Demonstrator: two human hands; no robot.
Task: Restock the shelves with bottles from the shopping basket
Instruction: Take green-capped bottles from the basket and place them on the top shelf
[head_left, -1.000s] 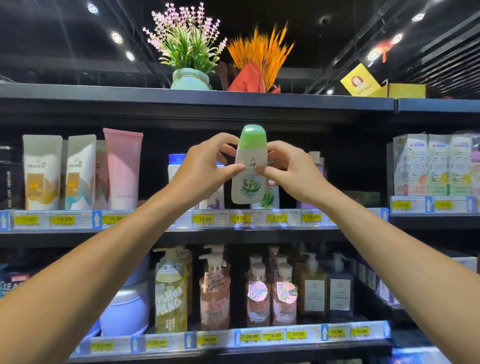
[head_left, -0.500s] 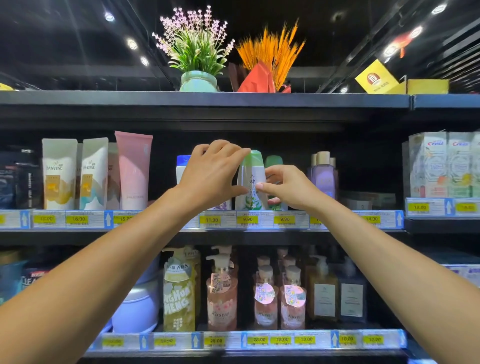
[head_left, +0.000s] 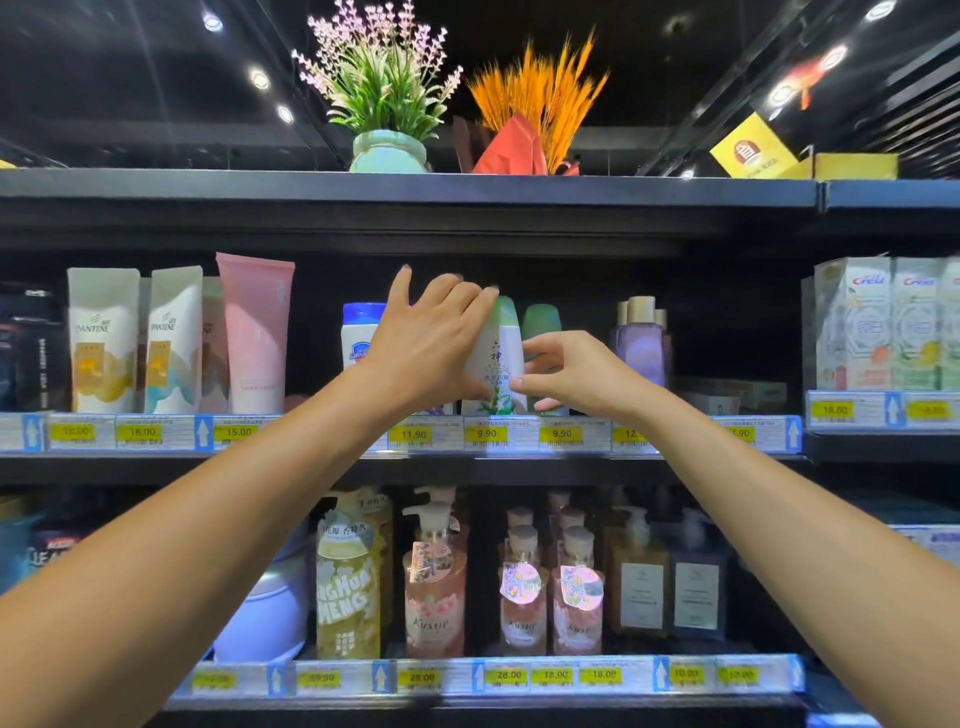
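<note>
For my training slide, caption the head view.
A green-capped bottle, steadied on the shelf by the left hand and right hand.

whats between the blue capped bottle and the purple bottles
Head view: a front green-capped bottle, touched by the left hand and pinched by the right hand, and a second green-capped bottle beside it.
</note>
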